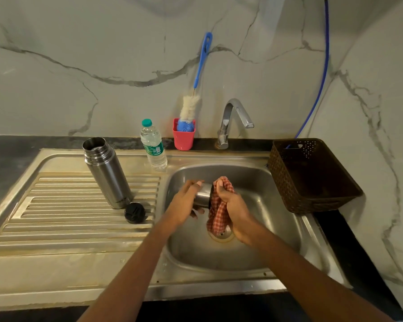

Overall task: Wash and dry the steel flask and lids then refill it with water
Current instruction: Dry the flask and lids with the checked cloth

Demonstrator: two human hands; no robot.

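Observation:
The open steel flask (107,171) stands upright on the ribbed drainboard (56,219), left of the sink basin (265,205). A black inner lid (134,212) lies just in front of the flask. Over the basin, my left hand (184,203) grips the steel outer lid (204,196) on its side. My right hand (233,203) holds a red checked cloth (219,205) bunched against the lid's open end. The cloth's tail hangs toward the drain. A plastic water bottle (153,145) with a green cap stands behind the flask.
A chrome tap (233,119) rises behind the basin; no water shows. A pink cup (183,137) holding a blue bottle brush (197,89) stands left of the tap. A brown plastic basket (312,175) sits on the counter to the right, with a blue hose (321,73) above it.

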